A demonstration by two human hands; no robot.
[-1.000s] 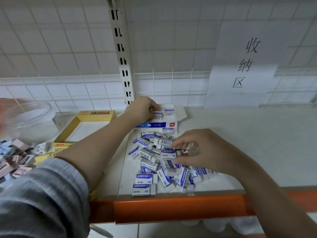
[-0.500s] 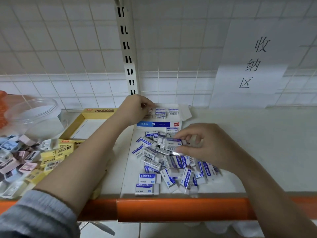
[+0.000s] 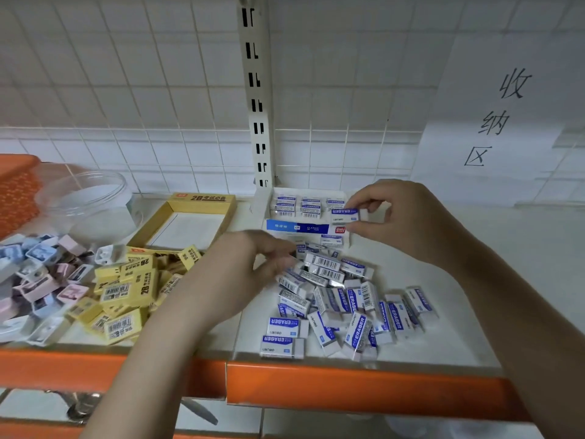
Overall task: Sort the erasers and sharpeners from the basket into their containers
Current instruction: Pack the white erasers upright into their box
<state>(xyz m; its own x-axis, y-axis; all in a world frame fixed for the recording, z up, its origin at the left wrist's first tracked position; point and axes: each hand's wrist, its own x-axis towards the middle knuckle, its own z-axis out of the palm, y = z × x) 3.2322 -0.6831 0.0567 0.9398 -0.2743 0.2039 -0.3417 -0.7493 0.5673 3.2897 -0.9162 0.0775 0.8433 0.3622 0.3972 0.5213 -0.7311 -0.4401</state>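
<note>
The right hand (image 3: 408, 221) pinches one blue-and-white eraser (image 3: 345, 215) between thumb and fingertips, holding it at the right front corner of the white eraser box (image 3: 308, 228), which stands against the tiled wall and already holds rows of the same erasers. The left hand (image 3: 250, 274) reaches in just in front of the box, its fingers loosely bent and touching the top of the loose pile of erasers (image 3: 343, 307); whether it grips one cannot be told. That pile spreads from the box toward the orange front edge of the shelf (image 3: 348, 386). Left of the box sits an empty yellow box (image 3: 186, 221), with a heap of yellow erasers (image 3: 129, 299) in front of it. Further left lie pastel sharpeners (image 3: 38, 280), a clear plastic tub (image 3: 91, 207) and an orange basket (image 3: 15, 188).
</note>
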